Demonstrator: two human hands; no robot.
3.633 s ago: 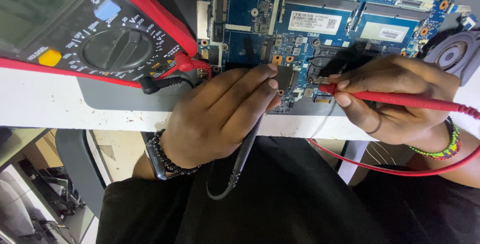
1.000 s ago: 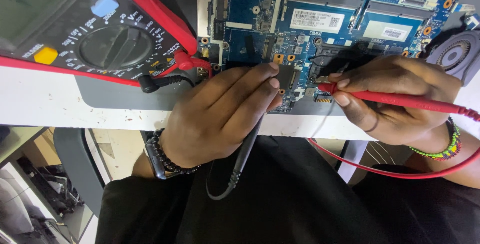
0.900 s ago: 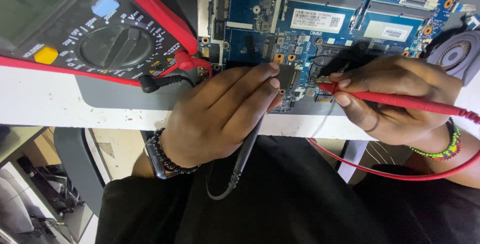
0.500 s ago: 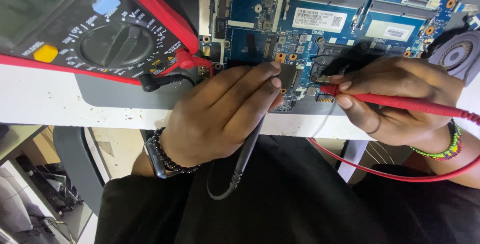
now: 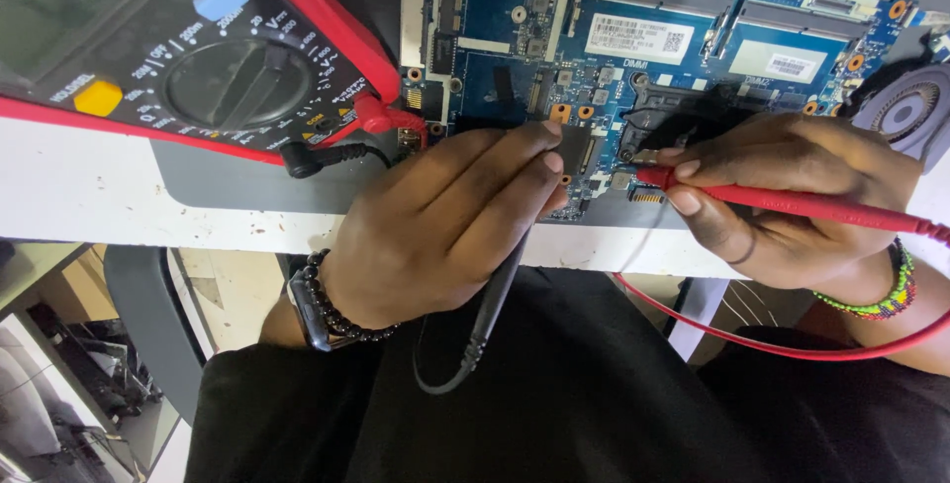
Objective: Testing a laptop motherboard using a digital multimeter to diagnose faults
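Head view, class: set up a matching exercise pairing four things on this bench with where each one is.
Things:
1. red probe
2. black probe
3. multimeter
4. cooling fan

Places:
A. far right edge, beside the motherboard
B. top left of the bench
C. in the right hand
D. in the left hand

Pairs: 1-C, 2-D, 3-B, 4-A

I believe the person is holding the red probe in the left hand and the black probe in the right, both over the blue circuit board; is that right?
Not quite: the probes are swapped. In the head view the red probe is in the right hand and the black probe is in the left hand. Both are indeed over the blue circuit board.
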